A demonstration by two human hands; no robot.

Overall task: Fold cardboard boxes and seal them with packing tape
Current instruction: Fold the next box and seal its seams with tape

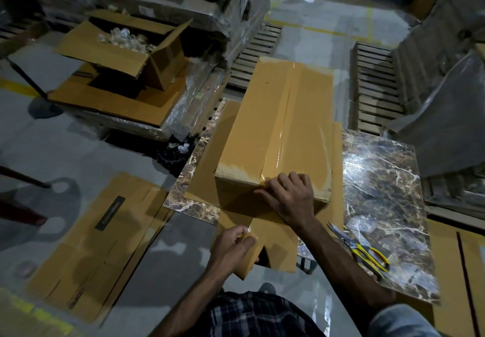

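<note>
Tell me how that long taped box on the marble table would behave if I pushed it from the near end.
The box would probably slide as one stiff piece, since tape runs along its closed top seam. It rests on flat cardboard sheets over the table, so those might shift with it. Long and low, it seems unlikely to tip. Its weight cannot be judged.

Tan box [275,126], brown veined marble tabletop [380,192], yellow-handled scissors [367,252].

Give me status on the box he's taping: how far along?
Done: the long box is folded shut with clear tape running along its top seam. In hand: the right hand presses the tape over the near edge; the left hand grips a cardboard flap below. Left: finishing that end; flat cartons on the floor remain unfolded.
</note>
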